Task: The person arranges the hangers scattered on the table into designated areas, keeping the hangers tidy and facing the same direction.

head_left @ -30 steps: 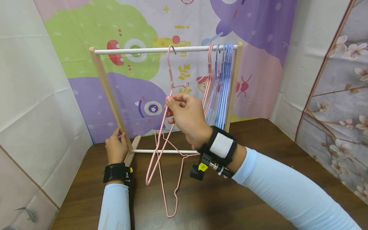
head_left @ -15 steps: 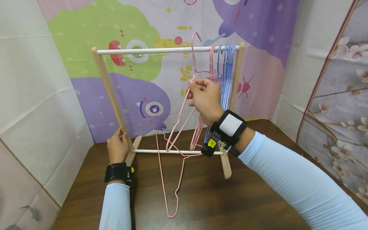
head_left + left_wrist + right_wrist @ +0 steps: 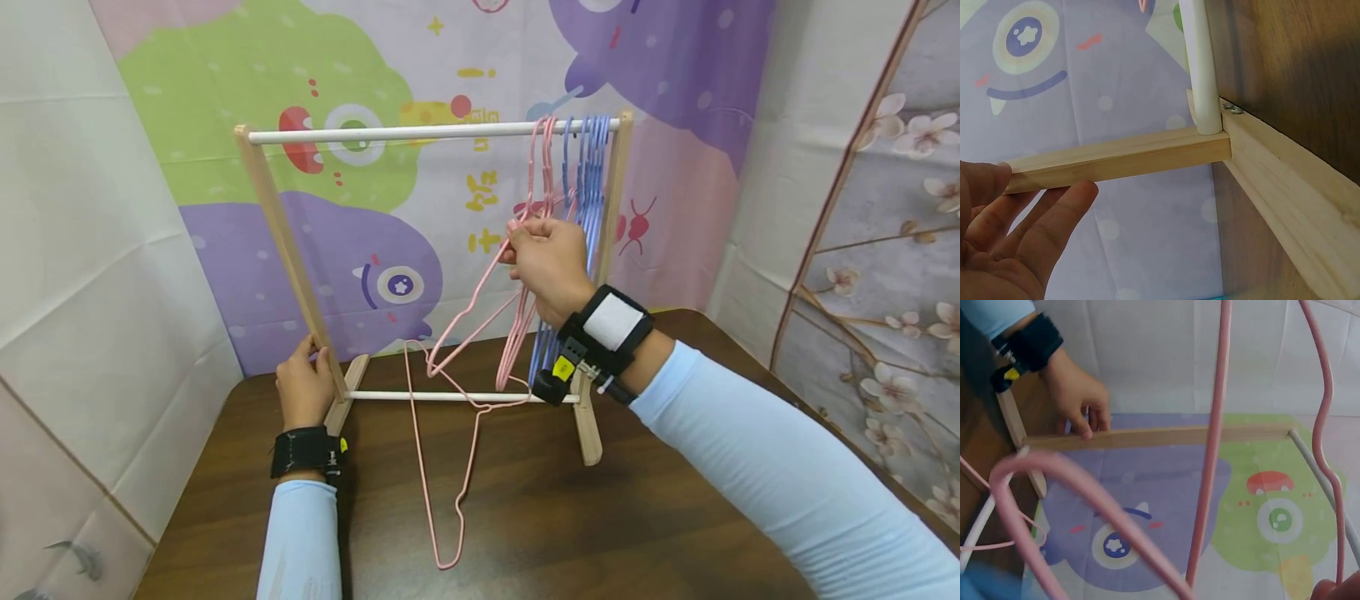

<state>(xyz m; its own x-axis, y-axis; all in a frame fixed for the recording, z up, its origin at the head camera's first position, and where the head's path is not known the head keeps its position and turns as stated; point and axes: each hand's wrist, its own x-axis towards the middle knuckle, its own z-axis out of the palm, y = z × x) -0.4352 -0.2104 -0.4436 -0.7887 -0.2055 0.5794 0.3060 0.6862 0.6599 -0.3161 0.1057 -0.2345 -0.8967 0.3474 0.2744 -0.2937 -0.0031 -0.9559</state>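
Note:
My left hand (image 3: 303, 387) grips the left wooden post (image 3: 283, 229) of a small hanger rack, low down near its foot. In the left wrist view, thumb and fingers pinch the post (image 3: 1122, 156) from both sides. At the rack's right part, my right hand (image 3: 551, 260) pinches a pink wire hanger (image 3: 532, 167) just below its neck. That hanger's hook is over the white top rod (image 3: 375, 133), beside other pink hangers (image 3: 548, 158). Its lower end tilts out to the left. The right wrist view shows the held hanger (image 3: 1209, 456) up close.
Several blue hangers (image 3: 594, 167) crowd the rod's right end. Another pink hanger (image 3: 422, 467) lies on the brown table (image 3: 570, 533), reaching under the lower white rod (image 3: 420, 397). A printed curtain (image 3: 360, 50) stands behind.
My right hand has carried the pink hanger rightward, raised it above the rod and lowered its hook onto it, next to the pink ones. The left hand stays on the post.

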